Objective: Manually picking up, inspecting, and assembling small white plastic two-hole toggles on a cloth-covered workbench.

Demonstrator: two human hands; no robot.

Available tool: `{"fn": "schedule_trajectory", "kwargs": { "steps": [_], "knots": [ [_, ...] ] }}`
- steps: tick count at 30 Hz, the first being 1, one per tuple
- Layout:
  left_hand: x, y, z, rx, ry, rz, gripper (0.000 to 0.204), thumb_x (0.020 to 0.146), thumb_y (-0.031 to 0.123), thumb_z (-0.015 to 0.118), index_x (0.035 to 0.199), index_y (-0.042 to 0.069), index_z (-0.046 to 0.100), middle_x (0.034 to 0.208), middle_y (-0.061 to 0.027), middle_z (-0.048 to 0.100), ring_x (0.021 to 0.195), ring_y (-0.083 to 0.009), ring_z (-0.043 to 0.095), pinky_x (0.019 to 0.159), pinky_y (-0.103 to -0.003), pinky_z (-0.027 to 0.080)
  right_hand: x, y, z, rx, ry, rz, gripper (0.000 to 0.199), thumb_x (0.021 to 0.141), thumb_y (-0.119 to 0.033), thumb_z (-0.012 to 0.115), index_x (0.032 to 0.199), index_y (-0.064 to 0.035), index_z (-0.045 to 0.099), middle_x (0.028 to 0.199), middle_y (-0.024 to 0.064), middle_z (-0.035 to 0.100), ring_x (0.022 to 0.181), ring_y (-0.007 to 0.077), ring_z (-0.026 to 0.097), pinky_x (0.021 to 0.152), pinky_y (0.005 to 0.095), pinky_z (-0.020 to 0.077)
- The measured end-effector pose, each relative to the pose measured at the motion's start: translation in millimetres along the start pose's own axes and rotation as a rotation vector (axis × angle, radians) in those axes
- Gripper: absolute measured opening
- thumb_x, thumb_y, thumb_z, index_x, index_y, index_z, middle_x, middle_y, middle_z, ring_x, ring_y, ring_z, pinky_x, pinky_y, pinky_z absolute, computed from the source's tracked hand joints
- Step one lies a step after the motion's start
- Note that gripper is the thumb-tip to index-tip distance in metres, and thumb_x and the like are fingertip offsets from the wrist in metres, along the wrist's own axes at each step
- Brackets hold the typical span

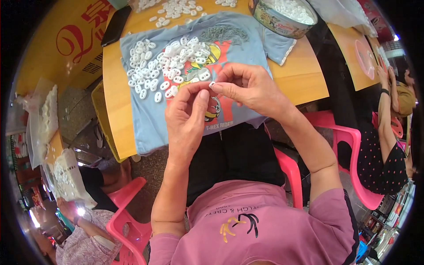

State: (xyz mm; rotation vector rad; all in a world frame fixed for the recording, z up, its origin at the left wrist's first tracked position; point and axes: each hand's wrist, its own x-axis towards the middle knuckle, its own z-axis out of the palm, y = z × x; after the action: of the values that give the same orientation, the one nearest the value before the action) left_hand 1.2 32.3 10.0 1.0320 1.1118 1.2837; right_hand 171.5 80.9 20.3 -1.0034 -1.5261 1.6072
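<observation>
Over the blue printed T-shirt (150,128) my two hands meet at the fingertips. My right hand (254,90) pinches a small white plastic piece (212,84) between thumb and finger. My left hand (187,117) is closed from the other side, its curled index fingertip against that piece; whatever lies inside its fingers is hidden. Just beyond my hands, a loose pile of white oval pieces with two holes (179,55) lies on the shirt. A tangle of grey-green cords or strips (225,34) rests at the shirt's far edge.
The shirt covers much of a yellow wooden table (304,81). A round tin (282,26) full of white pieces stands at the far right, a black phone (115,26) at the far left. More white pieces (176,9) lie behind. Other people sit on pink chairs (130,221) either side.
</observation>
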Motion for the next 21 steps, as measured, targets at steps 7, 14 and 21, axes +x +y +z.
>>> {"fn": "schedule_trajectory", "kwargs": {
  "steps": [7,14,21],
  "knots": [
    [-3,-8,2,0.061,0.011,0.038,0.013,0.093,0.005,0.063,0.104,0.0,0.064,0.086,-0.0011,0.064,0.071,-0.0047,0.057,0.063,-0.02,0.048,-11,-2,-5,-0.32,0.085,-0.228,0.011,0.091,-0.011,0.066,0.093,0.0001,0.067,0.076,-0.0021,0.06,0.064,0.002,0.052,0.052,0.0194,0.0405],
    [-1,-9,2,0.038,0.034,0.032,0.012,0.094,0.007,0.062,0.103,-0.001,0.062,0.083,-0.0016,0.064,0.071,-0.0044,0.058,0.062,-0.019,0.048,26,3,-57,-0.982,0.296,-0.46,0.012,0.085,-0.012,0.068,0.091,-0.0008,0.067,0.079,0.009,0.063,0.068,0.0206,0.061,0.062,0.0311,0.0474],
    [1,-6,0,0.059,0.039,0.036,0.012,0.094,0.008,0.062,0.103,-0.001,0.062,0.083,-0.002,0.064,0.071,-0.0048,0.058,0.062,-0.02,0.048,44,2,-73,-1.268,0.327,-0.238,0.02,0.084,-0.022,0.067,0.087,-0.0018,0.066,0.085,0.0124,0.066,0.08,0.0325,0.064,0.071,0.0404,0.0491]
  ]
}}
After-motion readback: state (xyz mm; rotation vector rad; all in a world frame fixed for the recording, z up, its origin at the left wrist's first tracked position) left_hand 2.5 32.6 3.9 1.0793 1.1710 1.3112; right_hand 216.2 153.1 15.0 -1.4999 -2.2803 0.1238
